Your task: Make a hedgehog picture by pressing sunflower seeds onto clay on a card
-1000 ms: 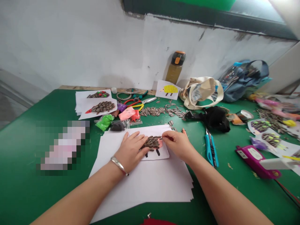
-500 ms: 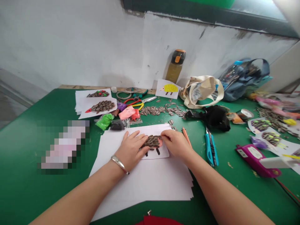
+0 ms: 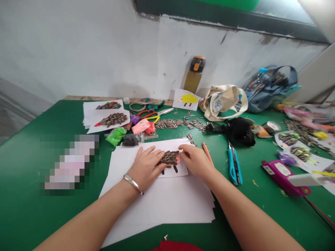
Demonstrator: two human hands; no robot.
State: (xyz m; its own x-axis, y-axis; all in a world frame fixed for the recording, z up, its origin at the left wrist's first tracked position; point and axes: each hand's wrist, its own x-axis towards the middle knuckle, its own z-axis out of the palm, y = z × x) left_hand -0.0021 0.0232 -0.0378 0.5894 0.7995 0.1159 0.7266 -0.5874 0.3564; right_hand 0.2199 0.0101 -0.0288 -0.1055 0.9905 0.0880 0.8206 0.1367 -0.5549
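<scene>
A small white card (image 3: 183, 172) lies on a stack of white paper (image 3: 157, 205). On the card, striped sunflower seeds (image 3: 170, 158) cover much of a pink shape with short black legs below. My left hand (image 3: 148, 165) rests flat with fingers spread over the card's left part, against the seeds. My right hand (image 3: 196, 160) is at the card's right edge, thumb and index finger at the pink end beside the seeds. Its fingertips are slightly apart, and nothing shows between them.
Loose seeds (image 3: 170, 123), scissors (image 3: 157, 114) and clay packets (image 3: 116, 136) lie behind the paper. An orange pen (image 3: 207, 152) and a blue cutter (image 3: 235, 165) are to the right, with a magenta glue gun (image 3: 285, 177) farther off. A bottle (image 3: 194, 75) stands by the wall.
My right thumb and index finger, pinched together at the seeds before, have parted a little. My left hand stays in place. The whole view has shifted slightly.
</scene>
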